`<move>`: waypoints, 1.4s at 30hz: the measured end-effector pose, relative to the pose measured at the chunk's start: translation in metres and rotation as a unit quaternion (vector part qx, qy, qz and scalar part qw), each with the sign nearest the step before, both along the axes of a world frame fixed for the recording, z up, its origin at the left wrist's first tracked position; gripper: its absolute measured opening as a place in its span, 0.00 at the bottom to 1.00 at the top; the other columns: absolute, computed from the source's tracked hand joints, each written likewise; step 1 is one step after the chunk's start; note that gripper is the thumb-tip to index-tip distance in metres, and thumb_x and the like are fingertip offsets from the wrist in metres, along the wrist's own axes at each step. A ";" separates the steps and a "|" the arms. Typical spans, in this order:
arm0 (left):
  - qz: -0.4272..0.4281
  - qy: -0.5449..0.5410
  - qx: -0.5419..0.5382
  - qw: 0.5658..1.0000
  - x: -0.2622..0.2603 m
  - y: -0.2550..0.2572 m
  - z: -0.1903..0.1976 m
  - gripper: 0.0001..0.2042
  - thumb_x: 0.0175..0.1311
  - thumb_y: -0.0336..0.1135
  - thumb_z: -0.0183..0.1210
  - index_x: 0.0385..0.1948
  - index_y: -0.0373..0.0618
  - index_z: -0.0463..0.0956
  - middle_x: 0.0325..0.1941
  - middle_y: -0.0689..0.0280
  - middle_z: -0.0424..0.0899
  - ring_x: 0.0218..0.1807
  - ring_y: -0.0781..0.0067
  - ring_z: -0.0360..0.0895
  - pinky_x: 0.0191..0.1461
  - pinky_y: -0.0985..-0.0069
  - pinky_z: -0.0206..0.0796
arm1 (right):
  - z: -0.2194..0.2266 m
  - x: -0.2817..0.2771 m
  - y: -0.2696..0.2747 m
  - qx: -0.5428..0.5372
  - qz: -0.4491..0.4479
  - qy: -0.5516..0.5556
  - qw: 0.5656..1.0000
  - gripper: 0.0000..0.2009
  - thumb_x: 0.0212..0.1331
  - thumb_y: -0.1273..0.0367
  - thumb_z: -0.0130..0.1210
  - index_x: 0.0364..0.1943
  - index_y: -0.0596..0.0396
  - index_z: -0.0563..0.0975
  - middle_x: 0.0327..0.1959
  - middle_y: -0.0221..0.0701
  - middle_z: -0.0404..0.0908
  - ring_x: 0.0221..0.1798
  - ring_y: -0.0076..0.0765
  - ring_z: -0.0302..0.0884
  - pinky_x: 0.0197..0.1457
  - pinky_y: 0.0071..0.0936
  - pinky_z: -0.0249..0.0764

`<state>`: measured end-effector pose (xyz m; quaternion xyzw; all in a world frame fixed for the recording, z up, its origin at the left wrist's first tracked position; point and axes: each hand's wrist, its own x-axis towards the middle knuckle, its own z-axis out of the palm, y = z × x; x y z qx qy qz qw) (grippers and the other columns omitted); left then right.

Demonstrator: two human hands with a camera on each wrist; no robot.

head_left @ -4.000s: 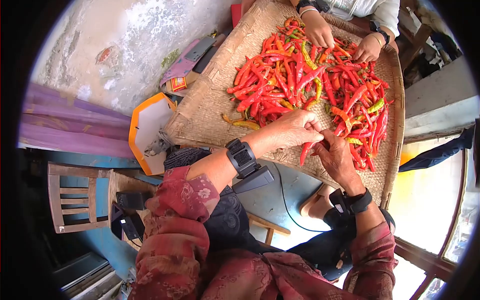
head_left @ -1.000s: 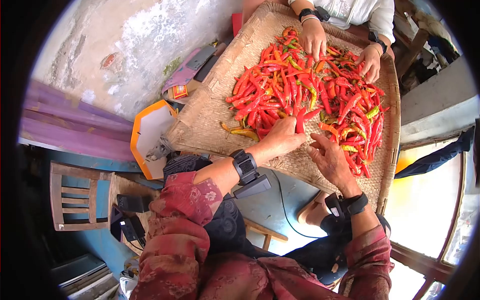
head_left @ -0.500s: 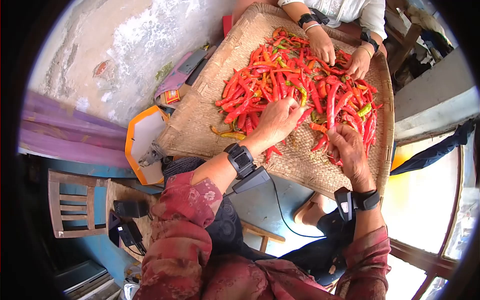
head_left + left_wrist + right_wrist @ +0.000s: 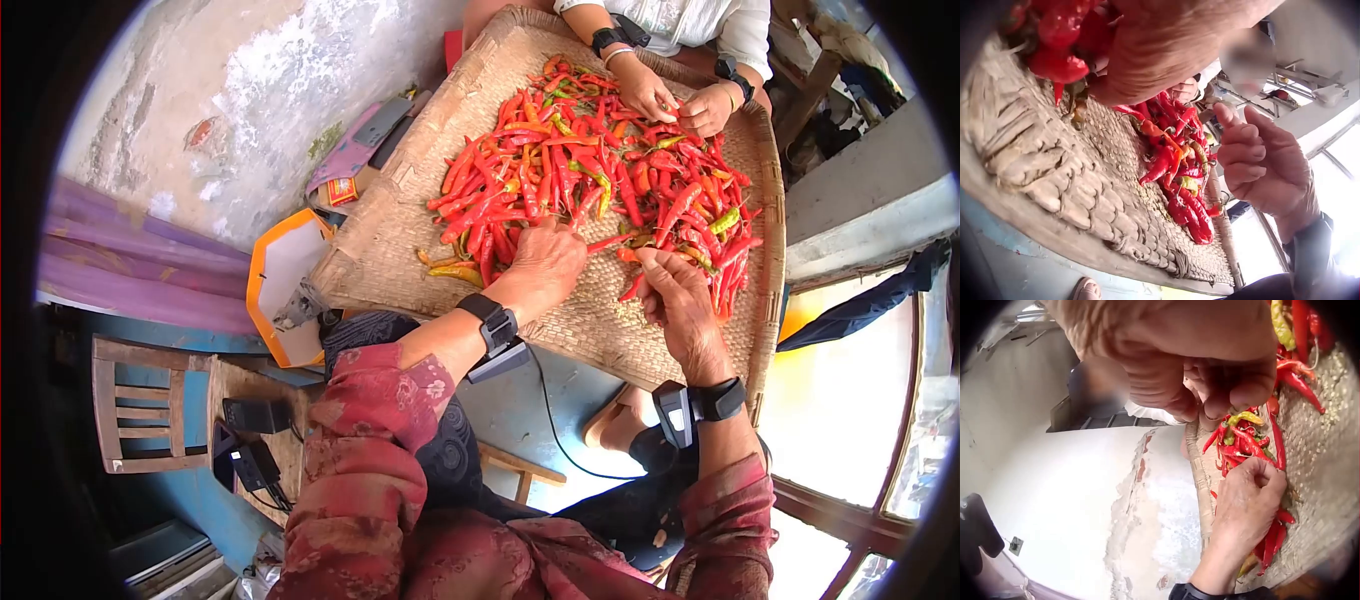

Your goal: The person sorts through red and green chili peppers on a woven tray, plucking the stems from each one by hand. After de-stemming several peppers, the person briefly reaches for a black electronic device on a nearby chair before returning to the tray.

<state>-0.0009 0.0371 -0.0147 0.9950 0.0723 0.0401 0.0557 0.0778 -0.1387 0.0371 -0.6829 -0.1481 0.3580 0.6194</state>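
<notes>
Red chili peppers (image 4: 500, 180), with a few orange, yellow and green ones, lie heaped on a woven bamboo tray (image 4: 620, 320). My left hand (image 4: 548, 262) reaches down into the near edge of the heap, its fingers bent, as the right wrist view also shows. Its fingertips are hidden among the peppers, so I cannot tell what they grip. Beside it a long red chili pepper (image 4: 608, 243) points to the right. Over the right-hand heap, my right hand (image 4: 688, 312) hovers palm inward, fingers loosely bent; no pepper shows in it.
Across the tray, another person's hands (image 4: 643, 88) work together at a red pepper. An orange-rimmed box (image 4: 288, 290) stands left of the tray, close to the wall (image 4: 250, 110). A wooden chair (image 4: 150, 410) is farther left, and a black cable (image 4: 560, 430) hangs below the tray.
Both hands were together at a red pepper earlier. Half a second ago my right hand held one upright; it has let go. My left hand has moved down and left into the heap.
</notes>
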 end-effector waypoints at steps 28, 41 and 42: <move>0.116 -0.200 -0.694 0.682 0.003 0.029 0.016 0.07 0.64 0.33 0.58 0.36 0.39 0.78 0.25 0.69 0.80 0.24 0.82 0.76 0.27 0.83 0.68 | 0.018 0.013 -0.015 -0.198 0.076 -0.382 0.900 0.12 0.58 0.67 0.57 0.28 0.63 0.74 0.16 0.35 0.71 0.20 0.30 0.67 0.25 0.32 0.63; 0.018 -0.039 -0.087 0.995 0.014 0.000 -0.014 0.06 0.54 0.27 0.56 0.33 0.38 0.76 0.35 0.54 0.81 0.38 0.54 0.79 0.38 0.62 0.73 | 0.019 0.029 -0.023 -0.183 -0.045 -0.544 0.817 0.12 0.59 0.68 0.57 0.43 0.61 0.78 0.28 0.37 0.80 0.28 0.31 0.77 0.34 0.28 0.74; 0.017 -0.036 -0.087 0.995 0.011 -0.001 -0.006 0.06 0.54 0.27 0.56 0.33 0.38 0.76 0.35 0.54 0.81 0.38 0.54 0.79 0.38 0.62 0.73 | 0.013 0.024 -0.018 -0.145 -0.019 -0.487 0.861 0.10 0.60 0.69 0.56 0.42 0.61 0.79 0.27 0.36 0.80 0.28 0.28 0.76 0.33 0.27 0.73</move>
